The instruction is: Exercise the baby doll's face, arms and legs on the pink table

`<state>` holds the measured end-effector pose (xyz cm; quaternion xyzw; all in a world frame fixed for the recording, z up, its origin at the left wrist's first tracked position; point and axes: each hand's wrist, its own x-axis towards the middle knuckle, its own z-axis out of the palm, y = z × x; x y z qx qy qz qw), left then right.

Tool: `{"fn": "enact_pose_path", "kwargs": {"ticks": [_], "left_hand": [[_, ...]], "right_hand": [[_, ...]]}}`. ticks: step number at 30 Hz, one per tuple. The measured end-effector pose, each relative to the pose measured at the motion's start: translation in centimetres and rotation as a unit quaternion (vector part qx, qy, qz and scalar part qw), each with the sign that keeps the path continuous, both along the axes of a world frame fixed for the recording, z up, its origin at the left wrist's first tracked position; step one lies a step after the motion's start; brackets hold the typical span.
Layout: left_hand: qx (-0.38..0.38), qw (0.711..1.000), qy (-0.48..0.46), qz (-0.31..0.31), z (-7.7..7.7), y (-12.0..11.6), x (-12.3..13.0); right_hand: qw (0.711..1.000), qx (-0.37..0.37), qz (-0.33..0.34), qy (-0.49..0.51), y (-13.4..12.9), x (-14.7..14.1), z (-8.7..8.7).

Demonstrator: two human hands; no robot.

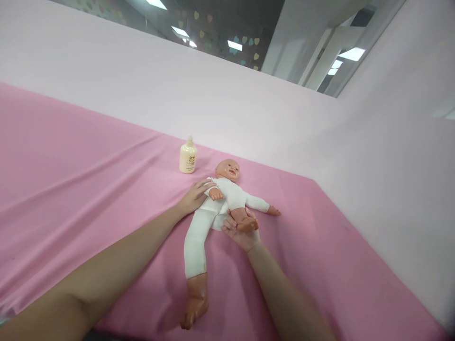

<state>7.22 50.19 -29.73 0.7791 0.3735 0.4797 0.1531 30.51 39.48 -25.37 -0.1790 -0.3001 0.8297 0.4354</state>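
Note:
A baby doll (234, 194) with a white cloth body lies on its back on a pink sheet, head towards the wall. My left hand (197, 195) is on the doll's side at the left, its fingers laid over the bent arm, whose small hand pokes out under them. Around the doll's raised, bent leg my right hand (243, 232) curls from below, with fingers on the near side of the leg; the foot partly hides that hand. The doll's other leg (195, 255) stretches towards me, and its other arm lies out to the right.
Beyond my left hand, a cream bottle (188, 157) with a clear cap stands upright near the wall. The pink sheet (88, 156) has folds at the left. A pale wall (213, 99) with a window (220, 28) rises behind, and another wall borders the right.

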Motion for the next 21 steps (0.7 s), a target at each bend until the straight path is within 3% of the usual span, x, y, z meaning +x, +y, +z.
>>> {"fn": "enact_pose_path", "kwargs": {"ticks": [21], "left_hand": [[0.025, 1.000, 0.000, -0.004, -0.31, 0.21, -0.07]], "right_hand": [[1.000, -0.005, 0.001, 0.004, 0.11, 0.09, -0.28]]}}
